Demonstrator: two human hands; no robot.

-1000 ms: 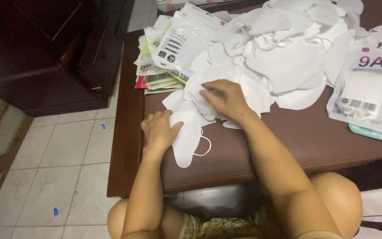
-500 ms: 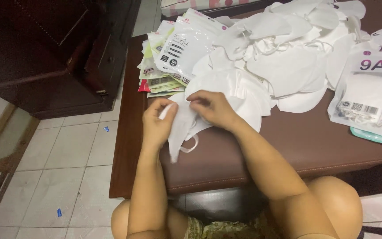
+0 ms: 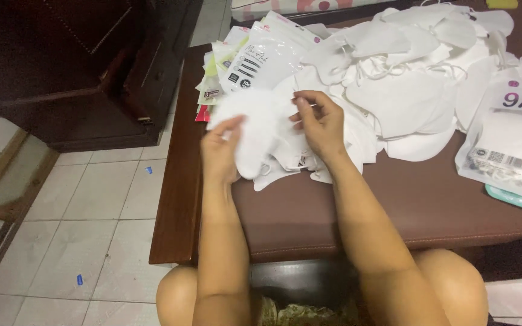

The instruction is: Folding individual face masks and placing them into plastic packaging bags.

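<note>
I hold a white folded face mask (image 3: 254, 130) lifted above the brown padded table (image 3: 394, 205). My left hand (image 3: 220, 151) grips its left edge and my right hand (image 3: 318, 121) pinches its right edge near the ear loop. Just behind my hands lies a big heap of loose white masks (image 3: 412, 78). A few more masks lie flat under my hands on the table.
A stack of printed plastic mask packets (image 3: 243, 63) sits at the table's far left. More sealed packets (image 3: 509, 145) lie at the right edge. A dark wooden cabinet (image 3: 74, 66) stands left of the table on a tiled floor (image 3: 86, 229). My knees are below the near edge.
My hands have picked one mask off the table and raised it. A second ago the left hand was pressing flat on a mask and the right was in the pile.
</note>
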